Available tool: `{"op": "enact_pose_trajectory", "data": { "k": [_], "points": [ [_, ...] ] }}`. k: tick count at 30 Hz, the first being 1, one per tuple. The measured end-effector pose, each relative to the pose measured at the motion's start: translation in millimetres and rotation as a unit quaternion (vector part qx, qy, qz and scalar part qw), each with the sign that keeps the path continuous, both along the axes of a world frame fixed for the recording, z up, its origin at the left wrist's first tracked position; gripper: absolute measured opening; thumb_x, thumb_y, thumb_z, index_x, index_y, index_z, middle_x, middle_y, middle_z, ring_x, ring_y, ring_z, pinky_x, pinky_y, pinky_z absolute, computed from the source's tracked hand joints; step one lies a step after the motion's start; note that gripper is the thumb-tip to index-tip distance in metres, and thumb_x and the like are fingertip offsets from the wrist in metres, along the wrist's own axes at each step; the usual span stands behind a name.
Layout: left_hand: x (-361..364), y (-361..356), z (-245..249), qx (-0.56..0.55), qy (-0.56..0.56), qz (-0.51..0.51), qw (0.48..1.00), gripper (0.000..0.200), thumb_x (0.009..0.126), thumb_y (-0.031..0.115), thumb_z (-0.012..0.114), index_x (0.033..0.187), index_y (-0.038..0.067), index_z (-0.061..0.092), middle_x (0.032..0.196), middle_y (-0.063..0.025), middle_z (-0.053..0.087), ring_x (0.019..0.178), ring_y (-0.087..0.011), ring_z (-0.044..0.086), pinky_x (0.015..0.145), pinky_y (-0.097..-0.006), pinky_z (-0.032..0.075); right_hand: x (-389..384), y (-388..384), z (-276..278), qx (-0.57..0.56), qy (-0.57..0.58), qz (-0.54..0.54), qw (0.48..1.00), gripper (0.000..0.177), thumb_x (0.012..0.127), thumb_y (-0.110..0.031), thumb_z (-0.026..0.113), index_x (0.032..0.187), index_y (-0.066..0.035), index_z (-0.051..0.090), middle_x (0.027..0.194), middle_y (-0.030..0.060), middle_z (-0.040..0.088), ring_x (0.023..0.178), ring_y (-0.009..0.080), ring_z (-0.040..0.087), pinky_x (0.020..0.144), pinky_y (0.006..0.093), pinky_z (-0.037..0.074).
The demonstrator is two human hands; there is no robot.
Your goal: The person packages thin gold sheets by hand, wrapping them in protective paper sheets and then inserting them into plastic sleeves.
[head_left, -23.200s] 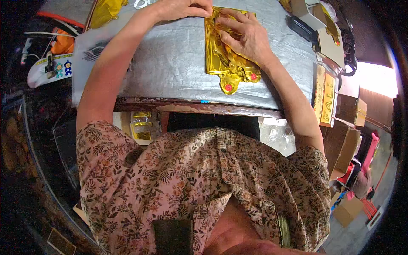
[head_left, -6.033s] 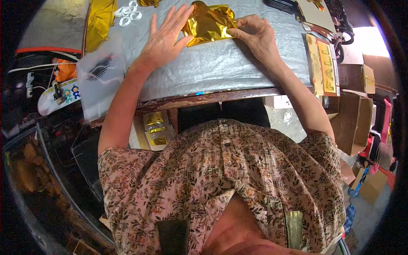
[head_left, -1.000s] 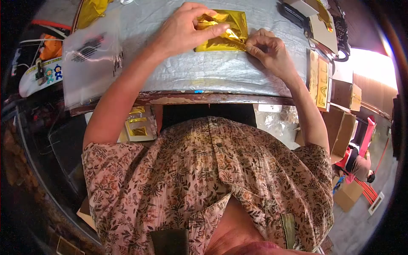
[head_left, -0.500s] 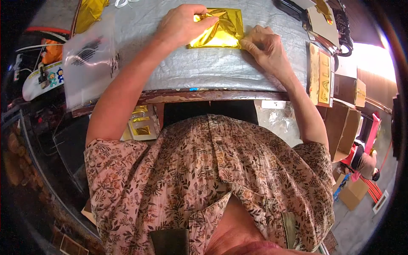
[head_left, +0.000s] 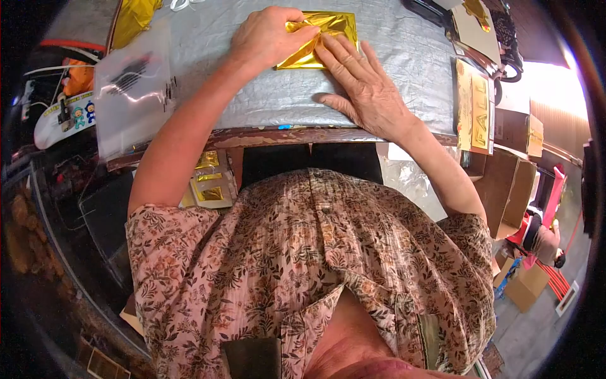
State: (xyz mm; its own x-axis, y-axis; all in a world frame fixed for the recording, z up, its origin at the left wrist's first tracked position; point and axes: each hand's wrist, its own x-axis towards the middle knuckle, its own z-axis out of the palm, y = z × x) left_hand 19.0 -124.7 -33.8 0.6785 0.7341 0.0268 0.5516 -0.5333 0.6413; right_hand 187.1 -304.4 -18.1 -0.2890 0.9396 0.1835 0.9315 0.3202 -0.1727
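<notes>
A shiny gold foil piece (head_left: 334, 24), roughly square and creased, lies on the grey sheet covering the table (head_left: 252, 114). At its left side my left hand (head_left: 271, 38) pinches the foil between thumb and fingers. My right hand (head_left: 369, 85) rests flat with fingers spread, its fingertips on the lower right part of the foil. That hand grips nothing; its thumb sticks out to the left over the sheet. Part of the foil is hidden beneath both hands.
Clear plastic sheets (head_left: 129, 95) lie at the table's left, below a gold foil bundle (head_left: 132, 22). A board with raised letters "FALL" (head_left: 475, 107) stands at the right edge. Cardboard boxes (head_left: 508, 189) sit beyond it. Another person (head_left: 543, 237) is far right.
My right hand has moved left from the foil's lower right corner onto its surface, going from pinched to flat with spread fingers. My left hand keeps its pinch on the foil.
</notes>
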Motion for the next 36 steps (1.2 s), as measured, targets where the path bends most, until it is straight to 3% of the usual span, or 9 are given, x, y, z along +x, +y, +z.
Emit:
{"op": "enact_pose_trajectory", "data": {
  "k": [8,10,14,17,23,25,28,29,36],
  "points": [
    [-26.6,-22.1,23.0,0.005,-0.181,-0.04,0.983,0.055,0.087,0.052,0.077,0.124,0.012,0.07,0.128,-0.0113,0.067,0.113,-0.0291,0.066,0.093,-0.045,0.052,3.1,-0.4,-4.8,-0.037,0.01,0.009,0.999,0.081,0.101,-0.052,0.053,0.164,-0.009,0.025,0.169,0.0132,0.026,0.156,0.0333,0.025,0.128,0.0501,0.02],
    [-35.9,-40.1,60.7,0.127,0.032,0.01,0.991,0.082,0.09,0.044,0.074,0.153,0.004,0.04,0.15,-0.0228,0.045,0.14,-0.0413,0.042,0.113,-0.052,0.034,2.8,-0.2,-4.4,-0.044,0.02,0.01,0.999,0.081,0.101,-0.051,0.054,0.164,-0.008,0.025,0.169,0.0141,0.026,0.155,0.0336,0.025,0.128,0.0485,0.02],
    [-45.6,-30.8,-0.1,0.149,0.02,0.038,0.988,0.102,0.079,0.052,0.082,0.155,0.003,0.035,0.154,-0.0252,0.036,0.145,-0.0445,0.032,0.115,-0.0566,0.027,2.8,1.6,-1.5,-0.057,0.025,0.016,0.998,0.08,0.101,-0.048,0.056,0.163,-0.007,0.026,0.169,0.0148,0.025,0.155,0.0338,0.025,0.128,0.0476,0.021],
    [-44.9,-17.5,-35.3,0.284,-0.312,-0.046,0.905,0.105,0.079,0.054,0.081,0.156,0.003,0.031,0.153,-0.0279,0.034,0.144,-0.0464,0.031,0.115,-0.0583,0.026,2.6,1.4,0.2,-0.062,0.023,0.017,0.998,0.078,0.102,-0.044,0.058,0.162,-0.006,0.027,0.168,0.0154,0.027,0.155,0.0342,0.026,0.127,0.0473,0.022],
    [-44.7,-41.5,-11.1,0.267,-0.1,0.094,0.954,0.058,0.085,0.048,0.082,0.131,0.016,0.067,0.148,-0.007,0.054,0.141,-0.0314,0.046,0.113,-0.0564,0.033,1.0,2.8,2.0,-0.067,0.034,0.005,0.997,0.073,0.102,-0.038,0.06,0.161,-0.005,0.031,0.166,0.016,0.031,0.154,0.0344,0.03,0.127,0.0473,0.023],
    [-47.3,-42.7,1.1,0.199,-0.184,0.031,0.962,0.053,0.081,0.042,0.084,0.126,0.018,0.07,0.147,-0.0016,0.055,0.15,-0.028,0.036,0.12,-0.0583,0.018,1.7,2.4,1.5,-0.073,0.039,-0.001,0.997,0.073,0.102,-0.038,0.061,0.16,-0.004,0.033,0.165,0.0169,0.033,0.153,0.035,0.031,0.126,0.0474,0.025],
    [-61.1,-46.3,23.1,0.366,-0.079,-0.127,0.918,0.026,0.085,0.031,0.082,0.103,0.014,0.072,0.129,0.0041,0.063,0.136,-0.0186,0.052,0.117,-0.0506,0.032,2.1,1.8,-0.5,-0.061,0.045,0.001,0.997,0.071,0.102,-0.037,0.061,0.159,-0.004,0.034,0.164,0.0182,0.034,0.152,0.0358,0.032,0.126,0.0475,0.025],
    [-64.6,-44.4,18.1,0.377,-0.044,-0.16,0.911,0.03,0.084,0.032,0.081,0.109,0.018,0.074,0.135,0.006,0.062,0.147,-0.0143,0.039,0.123,-0.0527,0.017,2.4,2.2,-0.8,-0.059,0.047,-0.001,0.997,0.071,0.102,-0.037,0.061,0.159,-0.004,0.034,0.164,0.0182,0.034,0.152,0.0358,0.032,0.126,0.0475,0.025],
    [-36.8,-30.3,18.6,0.395,-0.042,-0.213,0.893,0.037,0.084,0.034,0.08,0.118,0.021,0.075,0.145,0.007,0.06,0.149,-0.0176,0.039,0.121,-0.0567,0.022,4.4,0.0,-5.5,-0.043,0.05,0.005,0.998,0.072,0.102,-0.038,0.061,0.159,-0.003,0.033,0.164,0.0188,0.034,0.152,0.0359,0.032,0.126,0.0475,0.025]
  ]
}}
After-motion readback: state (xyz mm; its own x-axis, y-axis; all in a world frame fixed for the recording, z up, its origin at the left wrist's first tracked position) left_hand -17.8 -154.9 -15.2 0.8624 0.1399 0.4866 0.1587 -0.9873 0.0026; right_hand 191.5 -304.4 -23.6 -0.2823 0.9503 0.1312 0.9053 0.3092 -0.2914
